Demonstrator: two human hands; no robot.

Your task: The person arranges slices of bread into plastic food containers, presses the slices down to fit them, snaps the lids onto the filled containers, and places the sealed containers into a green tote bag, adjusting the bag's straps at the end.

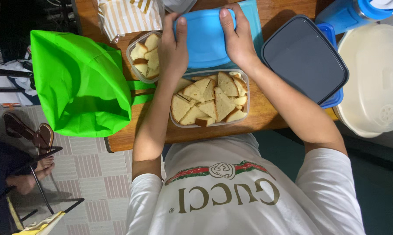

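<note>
I see my left hand (pixel 172 48) and right hand (pixel 235 41) each with grip clamped on the blue lid (pixel 204 39), just beyond the clear container (pixel 210 99) of what look like cake slices.

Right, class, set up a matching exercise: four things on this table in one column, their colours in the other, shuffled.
Things:
1. lid held in both hands
2. bag
3. large lid lying flat
4. big tub at the table's edge

Colours:
A. cream white
B. bright green
C. dark grey
D. light blue

Pairs: 1-D, 2-B, 3-C, 4-A
</note>
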